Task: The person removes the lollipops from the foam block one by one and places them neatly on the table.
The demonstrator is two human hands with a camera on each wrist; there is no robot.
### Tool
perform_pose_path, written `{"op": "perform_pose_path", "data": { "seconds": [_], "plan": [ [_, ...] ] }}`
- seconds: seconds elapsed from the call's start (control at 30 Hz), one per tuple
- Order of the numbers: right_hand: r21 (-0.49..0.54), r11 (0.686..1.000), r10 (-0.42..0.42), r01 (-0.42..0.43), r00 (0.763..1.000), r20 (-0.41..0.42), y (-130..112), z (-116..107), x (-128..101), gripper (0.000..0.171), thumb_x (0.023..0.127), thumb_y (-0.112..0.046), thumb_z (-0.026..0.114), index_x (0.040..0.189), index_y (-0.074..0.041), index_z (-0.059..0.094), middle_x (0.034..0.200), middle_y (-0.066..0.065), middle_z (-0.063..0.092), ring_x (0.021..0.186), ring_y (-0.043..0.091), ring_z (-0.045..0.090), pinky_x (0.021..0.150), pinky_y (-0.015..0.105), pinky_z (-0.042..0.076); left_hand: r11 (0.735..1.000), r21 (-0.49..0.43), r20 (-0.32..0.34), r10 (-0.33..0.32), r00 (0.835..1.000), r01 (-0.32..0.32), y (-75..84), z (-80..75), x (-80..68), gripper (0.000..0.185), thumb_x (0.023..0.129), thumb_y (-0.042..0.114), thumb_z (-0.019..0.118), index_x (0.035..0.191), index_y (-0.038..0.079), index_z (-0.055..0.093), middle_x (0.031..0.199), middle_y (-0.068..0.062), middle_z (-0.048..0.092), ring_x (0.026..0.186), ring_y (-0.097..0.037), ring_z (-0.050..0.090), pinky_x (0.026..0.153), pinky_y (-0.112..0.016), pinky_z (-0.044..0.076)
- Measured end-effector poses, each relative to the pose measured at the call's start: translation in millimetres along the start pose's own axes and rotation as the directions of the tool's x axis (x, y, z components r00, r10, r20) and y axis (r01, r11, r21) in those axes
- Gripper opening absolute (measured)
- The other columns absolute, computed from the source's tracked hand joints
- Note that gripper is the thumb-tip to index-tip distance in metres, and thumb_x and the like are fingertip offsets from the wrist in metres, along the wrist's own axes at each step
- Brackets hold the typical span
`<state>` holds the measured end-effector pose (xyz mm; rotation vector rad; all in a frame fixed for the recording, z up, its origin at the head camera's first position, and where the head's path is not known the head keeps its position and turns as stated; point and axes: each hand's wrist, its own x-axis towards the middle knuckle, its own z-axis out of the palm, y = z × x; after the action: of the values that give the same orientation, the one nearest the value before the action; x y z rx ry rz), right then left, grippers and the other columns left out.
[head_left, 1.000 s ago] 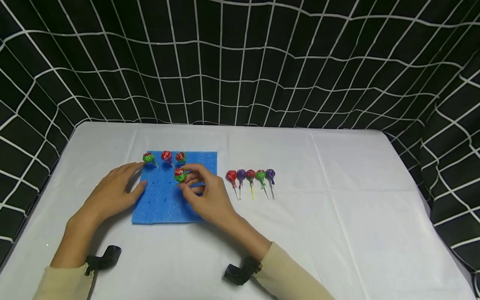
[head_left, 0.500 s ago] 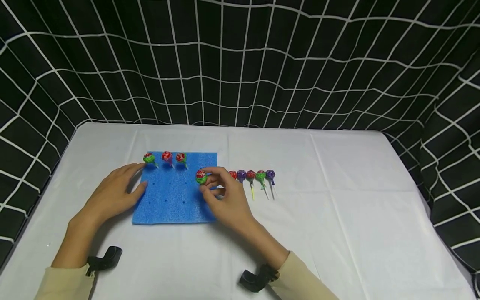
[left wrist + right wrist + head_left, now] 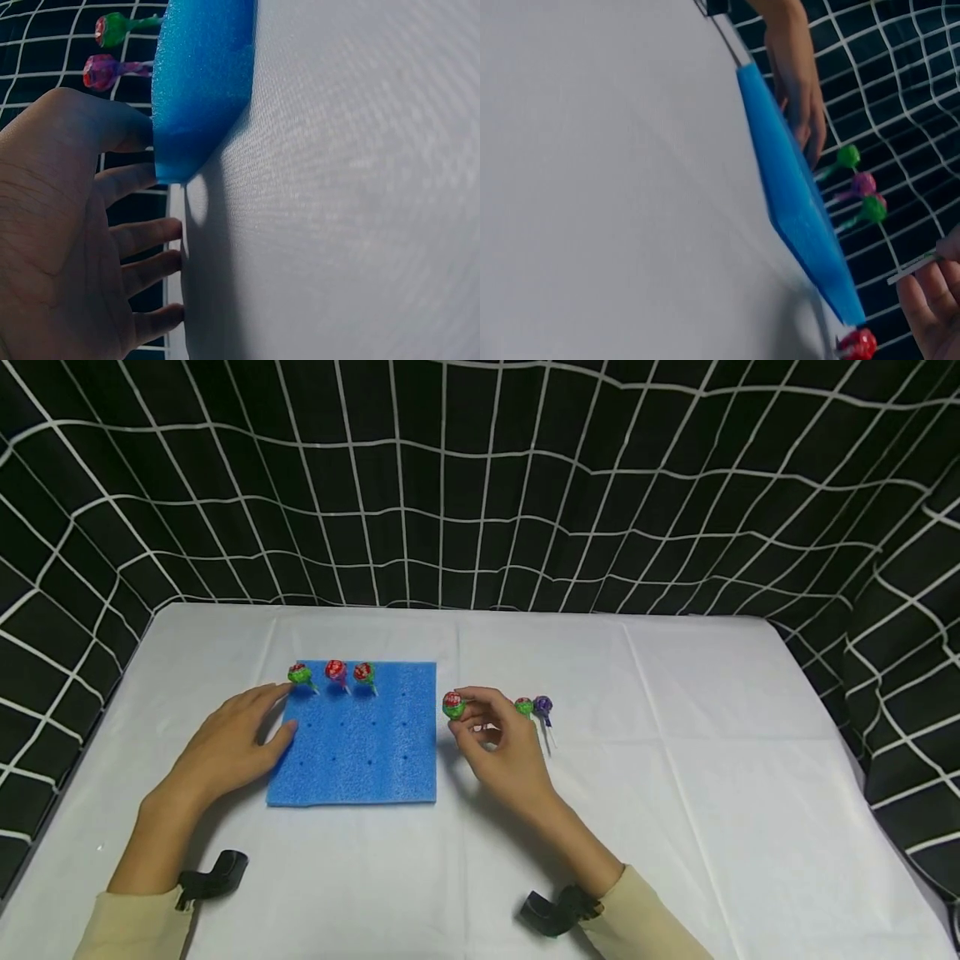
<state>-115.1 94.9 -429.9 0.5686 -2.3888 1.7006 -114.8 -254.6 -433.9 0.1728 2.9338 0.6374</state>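
A blue foam block [image 3: 352,739] lies on the white table [image 3: 675,793]. Three lollipops [image 3: 335,671] stand along its far edge. My left hand [image 3: 273,714] lies flat at the block's left edge, and in the left wrist view its thumb [image 3: 112,124] touches the foam [image 3: 202,82]. Just past the block's right edge, my right hand [image 3: 468,714] pinches a green-and-red lollipop [image 3: 453,704] above the table. Beside that hand lie a green lollipop [image 3: 523,706] and a purple lollipop [image 3: 543,704]; the hand hides others. In the right wrist view my fingers [image 3: 930,300] hold a white stick [image 3: 915,266].
A black curtain with a white grid [image 3: 480,485] hangs behind and on both sides of the table. The foam has rows of small holes [image 3: 341,724]. A red lollipop head [image 3: 859,343] shows near the foam's corner in the right wrist view.
My right hand has carried the green-and-red lollipop rightward, from over the foam to just past its right edge, and now covers part of the row on the table. The left hand has stayed put.
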Motion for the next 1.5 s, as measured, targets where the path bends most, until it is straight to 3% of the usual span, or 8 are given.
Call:
{"op": "perform_pose_path", "data": {
  "seconds": [0.33, 0.57, 0.8, 1.2, 1.5],
  "plan": [
    [-0.009, 0.999, 0.036, -0.036, 0.999, -0.028, 4.1, -18.1, -4.3, 0.04, 0.093, 0.007, 0.071, 0.131, -0.005, 0.066, 0.103, 0.014, 0.077, 0.09, 0.011, 0.072, 0.073, 0.024, 0.065, 1.0, 0.009, 0.002, -0.017, 1.0, 0.017, -4.4, -3.4, -4.8, 0.066, 0.107, 0.038, 0.054, 0.161, 0.005, 0.04, 0.165, -0.03, 0.04, 0.153, -0.056, 0.032, 0.123, -0.076, 0.026],
    [-0.03, 0.997, 0.069, -0.074, 0.985, -0.157, 10.0, -43.8, -3.1, 0.039, 0.092, 0.006, 0.073, 0.13, -0.005, 0.067, 0.102, 0.016, 0.075, 0.084, 0.003, 0.069, 0.069, 0.018, 0.062, 1.0, 0.007, 0.001, 0.004, 1.0, -0.004, 1.9, -2.4, 2.7, 0.064, 0.107, 0.037, 0.054, 0.162, 0.007, 0.04, 0.166, -0.028, 0.04, 0.154, -0.055, 0.032, 0.123, -0.076, 0.026],
    [0.002, 0.991, 0.133, -0.136, 0.968, -0.214, 15.4, -67.8, -1.9, 0.038, 0.093, 0.006, 0.073, 0.13, -0.002, 0.067, 0.101, 0.018, 0.073, 0.082, 0.003, 0.068, 0.067, 0.013, 0.06, 1.0, 0.01, 0.006, 0.004, 1.0, -0.004, 3.7, -4.3, 3.6, 0.064, 0.107, 0.036, 0.054, 0.162, 0.006, 0.039, 0.166, -0.029, 0.039, 0.155, -0.055, 0.032, 0.124, -0.075, 0.026],
    [-0.024, 0.978, 0.2, -0.209, 0.956, -0.214, 28.6, -86.5, -2.7, 0.037, 0.095, 0.003, 0.071, 0.131, -0.002, 0.066, 0.1, 0.017, 0.071, 0.081, 0.002, 0.067, 0.064, 0.012, 0.056, 1.0, 0.013, 0.007, 0.004, 1.0, -0.004, 0.6, -3.7, 0.9, 0.065, 0.107, 0.037, 0.053, 0.162, 0.005, 0.04, 0.165, -0.03, 0.04, 0.153, -0.056, 0.032, 0.123, -0.076, 0.026],
    [-0.107, 0.963, 0.22, -0.249, 0.948, -0.231, 40.1, -99.9, -10.5, 0.038, 0.095, 0.004, 0.069, 0.132, -0.002, 0.067, 0.101, 0.021, 0.073, 0.08, 0.001, 0.065, 0.066, 0.011, 0.055, 1.0, 0.012, 0.004, 0.002, 1.0, -0.002, 3.9, -3.0, 2.5, 0.065, 0.107, 0.037, 0.054, 0.161, 0.005, 0.04, 0.164, -0.03, 0.04, 0.153, -0.057, 0.032, 0.123, -0.077, 0.026]
  ]
}}
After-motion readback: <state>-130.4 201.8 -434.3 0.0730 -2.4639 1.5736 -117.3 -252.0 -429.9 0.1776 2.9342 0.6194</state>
